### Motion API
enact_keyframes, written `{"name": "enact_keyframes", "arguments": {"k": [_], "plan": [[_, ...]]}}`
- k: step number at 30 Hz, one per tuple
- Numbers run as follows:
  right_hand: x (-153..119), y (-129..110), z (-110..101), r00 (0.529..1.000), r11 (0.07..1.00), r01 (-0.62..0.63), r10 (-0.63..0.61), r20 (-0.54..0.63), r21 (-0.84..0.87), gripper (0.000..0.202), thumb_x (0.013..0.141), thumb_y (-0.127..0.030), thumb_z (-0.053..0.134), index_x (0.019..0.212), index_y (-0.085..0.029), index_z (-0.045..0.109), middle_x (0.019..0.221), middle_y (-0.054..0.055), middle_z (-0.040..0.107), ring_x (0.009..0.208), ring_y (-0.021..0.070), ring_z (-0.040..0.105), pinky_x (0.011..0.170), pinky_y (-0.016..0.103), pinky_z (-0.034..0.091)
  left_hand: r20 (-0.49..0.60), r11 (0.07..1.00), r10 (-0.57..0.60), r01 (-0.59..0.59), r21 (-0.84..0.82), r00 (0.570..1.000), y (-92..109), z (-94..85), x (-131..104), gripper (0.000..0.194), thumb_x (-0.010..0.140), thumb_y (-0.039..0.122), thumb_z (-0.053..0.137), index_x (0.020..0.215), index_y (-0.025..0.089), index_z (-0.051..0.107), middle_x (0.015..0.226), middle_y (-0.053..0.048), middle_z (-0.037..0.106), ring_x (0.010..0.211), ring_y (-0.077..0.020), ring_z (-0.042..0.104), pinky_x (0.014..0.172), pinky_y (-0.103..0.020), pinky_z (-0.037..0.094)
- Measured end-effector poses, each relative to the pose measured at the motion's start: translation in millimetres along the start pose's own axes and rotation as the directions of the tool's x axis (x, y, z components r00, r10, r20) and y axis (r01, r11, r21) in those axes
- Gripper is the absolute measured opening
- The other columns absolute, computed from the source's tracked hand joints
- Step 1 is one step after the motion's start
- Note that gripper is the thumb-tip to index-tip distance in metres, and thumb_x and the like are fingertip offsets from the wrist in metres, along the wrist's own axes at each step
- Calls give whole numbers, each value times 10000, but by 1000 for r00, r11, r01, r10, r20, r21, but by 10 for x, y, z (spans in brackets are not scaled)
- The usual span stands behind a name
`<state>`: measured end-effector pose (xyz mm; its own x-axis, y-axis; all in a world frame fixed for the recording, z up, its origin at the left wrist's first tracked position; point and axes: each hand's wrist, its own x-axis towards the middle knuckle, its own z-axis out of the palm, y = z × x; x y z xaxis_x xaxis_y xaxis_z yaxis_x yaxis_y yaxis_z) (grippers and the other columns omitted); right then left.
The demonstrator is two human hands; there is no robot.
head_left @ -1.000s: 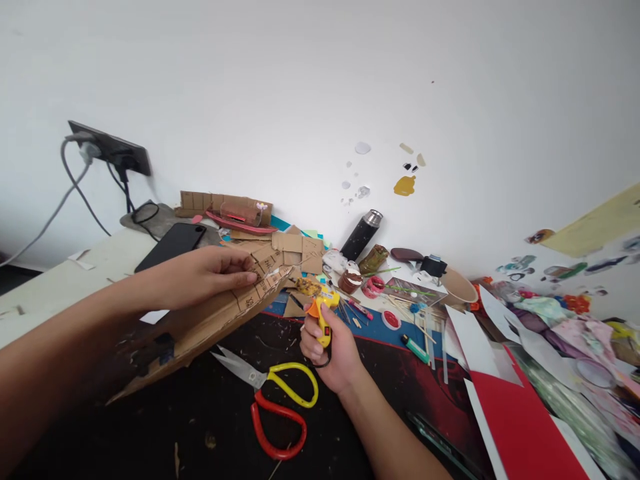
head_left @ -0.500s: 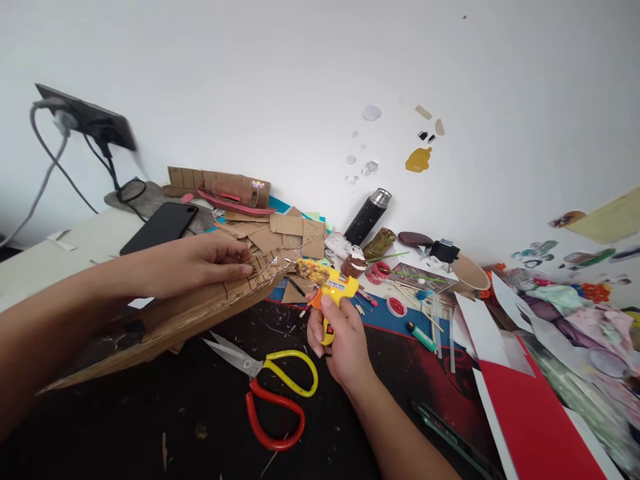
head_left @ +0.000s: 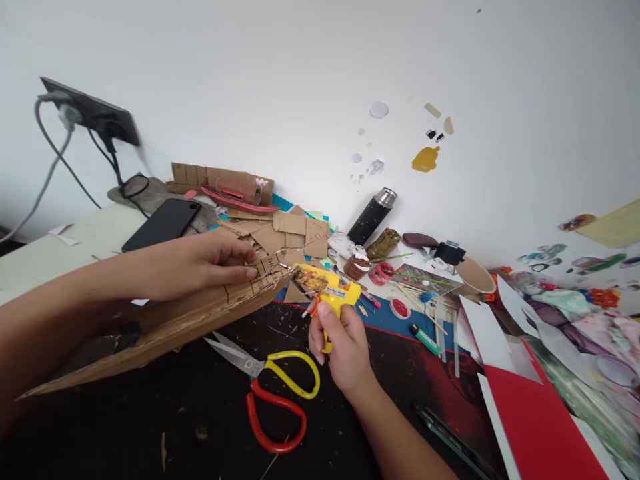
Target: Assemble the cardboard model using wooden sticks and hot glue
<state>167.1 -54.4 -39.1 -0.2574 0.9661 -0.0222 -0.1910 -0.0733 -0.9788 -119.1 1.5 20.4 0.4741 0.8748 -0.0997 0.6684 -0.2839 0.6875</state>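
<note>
My right hand (head_left: 343, 340) is wrapped round a yellow hot glue gun (head_left: 330, 288), with fingers at its orange trigger. The gun's metal nozzle touches or nearly touches the right end of a long cardboard piece (head_left: 195, 320). Brown residue covers the front of the gun. My left hand (head_left: 220, 263) grips the cardboard's upper edge, thumb along the near side and fingertips partly hidden behind it. Below the cardboard lie scissors (head_left: 257, 367) with one yellow and one red handle, blades spread slightly.
Cardboard scraps (head_left: 285, 230) and a red model boat (head_left: 240, 200) lie behind the hands. A black flask (head_left: 373, 217), paint pots (head_left: 383, 273) and sticks stand right of them. A phone (head_left: 163, 223) rests at left; red card (head_left: 545, 407) lies at right.
The view has shifted slightly, so most things appear a little further right. The glue gun has tilted a little, its nozzle still at the cardboard's end. Both hands keep their holds.
</note>
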Motion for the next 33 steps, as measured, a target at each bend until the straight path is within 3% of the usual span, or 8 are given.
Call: {"name": "enact_keyframes", "arguments": {"k": [9, 22, 33], "plan": [[-13, 1, 9, 1000, 1000, 2, -2, -21, -18, 579, 901, -752, 781, 878, -188, 654, 496, -83, 526, 356, 64, 379, 395, 214, 253, 0, 999, 19, -19, 30, 1000, 38, -8, 12, 500, 984, 655, 514, 974, 206, 734, 950, -43, 727, 904, -240, 649, 840, -355, 484], [-11, 7, -4, 1000, 999, -3, 2, -8, -42, 582, 900, -765, 769, 873, -196, 652, 484, -80, 525, 350, 74, 368, 388, 226, 242, 52, 999, 31, -32, 11, 998, -42, -10, -17, 477, 1017, 633, 548, 1095, 225, 783, 1029, -48, 758, 987, -257, 660, 876, -340, 493], [-13, 7, -11, 1000, 999, -10, 10, -6, -47, 594, 889, -775, 774, 856, -196, 645, 482, -79, 522, 351, 72, 373, 381, 222, 239, 39, 998, 61, -62, 18, 997, -32, -9, -16, 461, 1022, 625, 539, 1042, 229, 774, 984, -36, 747, 945, -244, 662, 853, -339, 495]]}}
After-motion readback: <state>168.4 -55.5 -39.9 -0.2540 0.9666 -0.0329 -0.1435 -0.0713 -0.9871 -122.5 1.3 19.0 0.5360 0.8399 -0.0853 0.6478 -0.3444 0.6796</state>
